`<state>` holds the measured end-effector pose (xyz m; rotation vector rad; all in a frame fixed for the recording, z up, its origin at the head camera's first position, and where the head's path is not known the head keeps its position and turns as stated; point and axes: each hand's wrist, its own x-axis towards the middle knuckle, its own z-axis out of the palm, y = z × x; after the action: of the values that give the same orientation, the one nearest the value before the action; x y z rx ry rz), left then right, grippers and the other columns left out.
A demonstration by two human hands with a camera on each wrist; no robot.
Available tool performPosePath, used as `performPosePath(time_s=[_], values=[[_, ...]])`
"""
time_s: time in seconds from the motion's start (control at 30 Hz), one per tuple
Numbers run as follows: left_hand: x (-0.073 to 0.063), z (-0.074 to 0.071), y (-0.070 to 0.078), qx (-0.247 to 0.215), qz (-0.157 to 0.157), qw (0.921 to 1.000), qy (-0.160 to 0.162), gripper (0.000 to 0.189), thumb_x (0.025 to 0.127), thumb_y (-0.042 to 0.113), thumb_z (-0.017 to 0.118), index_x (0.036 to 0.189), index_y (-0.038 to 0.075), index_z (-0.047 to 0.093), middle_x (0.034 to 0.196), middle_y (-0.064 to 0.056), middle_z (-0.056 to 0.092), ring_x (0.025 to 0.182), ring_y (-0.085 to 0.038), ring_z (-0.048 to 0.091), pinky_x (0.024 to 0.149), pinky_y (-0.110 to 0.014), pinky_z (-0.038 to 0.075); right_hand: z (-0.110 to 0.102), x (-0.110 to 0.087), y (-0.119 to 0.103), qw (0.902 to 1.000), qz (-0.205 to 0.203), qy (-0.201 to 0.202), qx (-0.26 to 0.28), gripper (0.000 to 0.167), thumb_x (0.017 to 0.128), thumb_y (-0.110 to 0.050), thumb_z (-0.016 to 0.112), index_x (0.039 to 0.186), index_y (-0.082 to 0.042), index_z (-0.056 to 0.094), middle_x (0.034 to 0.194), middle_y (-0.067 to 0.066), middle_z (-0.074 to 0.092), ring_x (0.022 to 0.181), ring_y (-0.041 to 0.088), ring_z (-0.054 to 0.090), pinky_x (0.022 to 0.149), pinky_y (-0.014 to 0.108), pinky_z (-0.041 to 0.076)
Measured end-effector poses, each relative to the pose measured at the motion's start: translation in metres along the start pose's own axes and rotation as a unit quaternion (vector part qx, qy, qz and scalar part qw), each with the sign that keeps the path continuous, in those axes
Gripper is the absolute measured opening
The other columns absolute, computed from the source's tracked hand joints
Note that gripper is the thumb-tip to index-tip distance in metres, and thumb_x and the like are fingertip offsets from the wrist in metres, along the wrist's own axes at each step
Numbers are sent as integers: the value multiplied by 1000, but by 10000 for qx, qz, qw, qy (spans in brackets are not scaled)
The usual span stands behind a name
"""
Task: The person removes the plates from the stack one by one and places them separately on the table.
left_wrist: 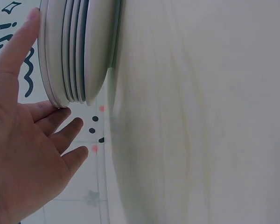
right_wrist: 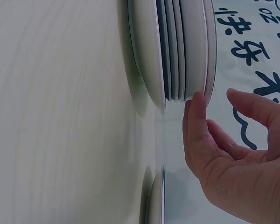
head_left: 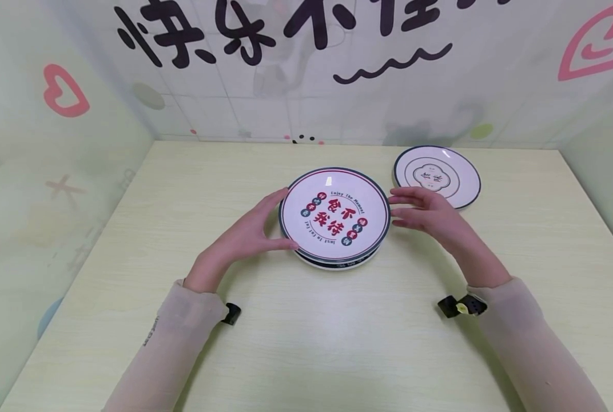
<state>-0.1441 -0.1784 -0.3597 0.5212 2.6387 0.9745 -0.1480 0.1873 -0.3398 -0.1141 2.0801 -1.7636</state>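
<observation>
A stack of plates (left_wrist: 74, 51) stands on the table, its several rims one above another in both wrist views. The top plate (head_left: 335, 214) is white with a dark green and red rim and red and green lettering. My left hand (head_left: 250, 229) spans its left side, thumb at the near rim and fingertips at the rim farther back, fingers spread. On the other side, my right hand (head_left: 422, 214) reaches in with nearly straight fingers, tips against the upper rims. Its thumb (right_wrist: 252, 105) stands away from the plates.
Behind my right hand, a white plate (head_left: 463, 177) with a dark rim and small central emblem lies on the pale wooden table (head_left: 306, 343). A printed back wall (head_left: 265, 103) rises behind the table, with side walls at left and right.
</observation>
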Motion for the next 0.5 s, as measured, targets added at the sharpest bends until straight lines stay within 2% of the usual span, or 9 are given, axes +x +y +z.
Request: performPosePath(time_s=[0.13, 0.5], values=[[0, 0, 0, -6, -24, 10000, 11, 116, 71, 54, 85, 161, 31, 15, 168, 1, 16, 156, -26, 15, 126, -53, 21, 2, 2, 0, 10000, 44, -15, -35, 53, 100, -4, 54, 149, 5, 35, 146, 20, 45, 99, -1, 67, 92, 24, 59], [0, 0, 0, -30, 29, 10000, 44, 116, 71, 53, 86, 161, 30, 16, 168, 1, 17, 156, -26, 16, 126, -53, 22, 10, 10, -2, 9992, 285, -16, -270, 54, 98, -6, 58, 148, 5, 38, 147, 23, 44, 93, -1, 66, 89, 22, 60]])
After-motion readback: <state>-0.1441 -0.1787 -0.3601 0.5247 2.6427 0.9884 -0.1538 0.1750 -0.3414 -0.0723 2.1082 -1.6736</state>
